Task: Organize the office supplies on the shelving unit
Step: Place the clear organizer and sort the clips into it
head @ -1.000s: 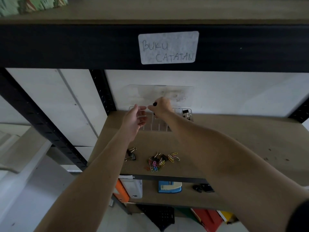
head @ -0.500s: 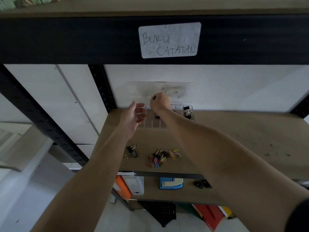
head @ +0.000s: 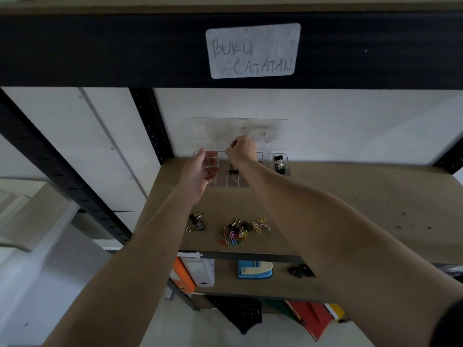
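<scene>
A clear plastic organizer box [head: 265,171], divided into narrow compartments, sits at the back of a brown shelf board [head: 350,209] against the white wall, its transparent lid [head: 208,132] standing open behind it. Black binder clips [head: 279,164] fill the compartment at its right end, and another black clip [head: 232,169] lies in a compartment near the middle.

The person's right hand [head: 242,149] hovers over the middle of the box with its fingers curled tight and knuckles up; whether anything is pinched inside them cannot be told. The left hand [head: 200,171] is held just left of it at the box's left end, palm turned inward, fingers spread and relaxed, holding nothing.

Nearer the front edge of the same board lie 2 loose groups of supplies: a few black binder clips with silver handles [head: 196,222] to the left, and a mixed heap of coloured paper clips [head: 235,237] and small black clips to the right, with some yellow and pink paper clips [head: 261,225] trailing off beside it.

Above, the black beam of the shelving unit [head: 100,51] carries a white label [head: 253,50] handwritten "BUKU CATATAN". On the board below sit a blue hole punch [head: 255,269], a white device [head: 203,272] beside an orange folder [head: 184,276], and small black items [head: 302,271]. Red folders [head: 310,319] and a black crate [head: 238,314] stand lower still.
</scene>
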Motion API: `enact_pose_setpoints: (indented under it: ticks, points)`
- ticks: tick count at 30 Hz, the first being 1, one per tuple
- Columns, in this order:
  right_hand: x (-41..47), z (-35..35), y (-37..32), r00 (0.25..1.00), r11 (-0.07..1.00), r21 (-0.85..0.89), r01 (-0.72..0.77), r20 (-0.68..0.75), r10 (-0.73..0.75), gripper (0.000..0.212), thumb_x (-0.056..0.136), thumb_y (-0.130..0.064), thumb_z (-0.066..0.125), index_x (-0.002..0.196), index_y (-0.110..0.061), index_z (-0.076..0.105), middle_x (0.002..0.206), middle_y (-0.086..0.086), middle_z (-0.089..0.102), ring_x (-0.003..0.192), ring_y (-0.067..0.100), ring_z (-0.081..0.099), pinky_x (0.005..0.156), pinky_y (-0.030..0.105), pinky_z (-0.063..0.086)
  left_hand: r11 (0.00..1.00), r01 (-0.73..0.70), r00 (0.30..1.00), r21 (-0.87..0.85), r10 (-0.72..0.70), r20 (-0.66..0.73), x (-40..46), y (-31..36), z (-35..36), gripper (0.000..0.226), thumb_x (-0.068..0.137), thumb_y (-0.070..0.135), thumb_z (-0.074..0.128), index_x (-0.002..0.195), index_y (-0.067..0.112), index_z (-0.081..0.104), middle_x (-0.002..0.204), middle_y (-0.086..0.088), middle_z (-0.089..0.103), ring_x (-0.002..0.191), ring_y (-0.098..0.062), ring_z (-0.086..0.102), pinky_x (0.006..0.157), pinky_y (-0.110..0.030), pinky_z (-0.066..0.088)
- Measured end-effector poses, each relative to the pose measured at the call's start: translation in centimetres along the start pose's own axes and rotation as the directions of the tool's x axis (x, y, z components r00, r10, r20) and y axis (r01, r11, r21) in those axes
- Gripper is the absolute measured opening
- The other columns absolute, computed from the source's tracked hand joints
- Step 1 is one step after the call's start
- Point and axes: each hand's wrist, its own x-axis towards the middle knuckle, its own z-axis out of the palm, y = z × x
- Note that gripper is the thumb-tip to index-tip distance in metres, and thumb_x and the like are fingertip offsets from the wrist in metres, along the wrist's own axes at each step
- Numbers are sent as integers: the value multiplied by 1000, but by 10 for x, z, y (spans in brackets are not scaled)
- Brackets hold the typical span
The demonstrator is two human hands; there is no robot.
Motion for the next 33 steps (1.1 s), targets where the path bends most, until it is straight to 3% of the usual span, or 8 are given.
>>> enact_pose_setpoints:
  ticks: [3,8,13,15,20,24,28,33]
  points:
    - [-3,-1,-1,1000,1000,-7,-2,6,2,5,86,-4,63,84,-2,67,89,11,63,63,13,50,46,23,40,1000,-3,1000,-1,3,9,-1,-1,-2,41,105,39,40,113,8,65,93,-5,65,89,-22,59,92,-40,47]
    - [-2,-1,-4,999,999,22,-39,-21,39,33,97,-16,53,65,-11,49,67,3,51,49,11,43,43,20,33,1000,-1,1000,1,1,-3,-1,-1,-2,39,105,38,40,109,9,66,94,-5,66,91,-23,59,96,-42,46]
    - [-8,-1,-3,999,1000,-2,-23,31,23,45,107,-36,35,76,-8,53,88,3,49,72,13,52,61,22,41,1000,-2,1000,-7,2,-12,-2,-1,-4,39,105,37,40,111,8,66,95,-5,66,93,-24,59,97,-42,45]
    - [-8,-2,-1,997,999,-21,-36,71,38,42,108,-33,32,90,-4,56,104,10,53,87,19,56,75,29,48,1000,-1,1000,-7,1,-14,-2,-2,-3,39,106,36,40,111,8,66,96,-5,66,92,-22,60,93,-41,46]
    - [-11,-6,0,994,990,-136,25,110,-10,34,101,-19,52,69,-12,43,78,1,48,63,12,46,44,14,31,1000,-5,1000,-4,5,-9,-4,-1,-5,37,106,36,40,108,10,66,94,-4,65,89,-21,59,86,-37,46]
    - [-13,-3,-4,994,986,-158,58,104,-42,36,97,-13,52,65,-13,38,91,9,51,57,12,42,45,20,30,1000,0,1000,14,1,-32,-6,-4,-8,40,105,34,44,123,4,62,96,-5,65,92,-21,60,87,-36,48]
    - [-19,-4,-7,994,991,-111,75,81,-67,29,95,-9,48,66,-10,47,84,10,55,53,12,44,45,20,35,1000,-2,1000,11,2,-31,-6,-6,-13,41,104,35,44,122,3,63,92,-3,66,86,-20,60,80,-35,46]
    - [-34,-22,-5,981,981,-78,176,98,-168,18,97,-8,47,90,-6,63,81,2,58,66,8,49,51,15,34,999,12,999,-30,-13,-32,-12,-9,-15,41,104,35,45,123,3,62,93,-4,66,85,-20,60,82,-36,46]
